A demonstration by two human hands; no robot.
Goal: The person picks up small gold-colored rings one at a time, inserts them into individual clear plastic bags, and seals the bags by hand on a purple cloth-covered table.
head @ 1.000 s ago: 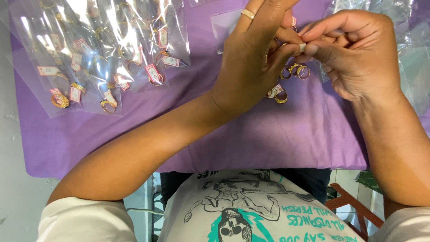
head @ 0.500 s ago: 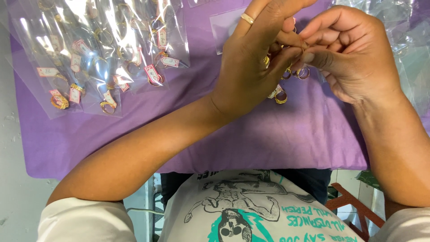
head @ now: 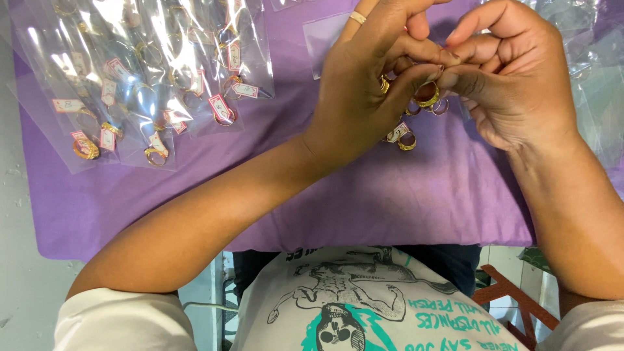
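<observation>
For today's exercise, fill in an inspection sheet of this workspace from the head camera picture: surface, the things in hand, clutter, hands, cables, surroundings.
Surface: purple cloth spread over a pale table.
Things in hand: small gold ring pinched between both hands; whether a tag hangs on it cannot be told.
Clutter: loose gold rings with pink-edged tags on the cloth; clear plastic bags of tagged rings at upper left.
Hands: left hand and right hand meet fingertip to fingertip above the cloth.
Cables: nothing seen.
Surroundings: red-brown wooden frame below the table.
</observation>
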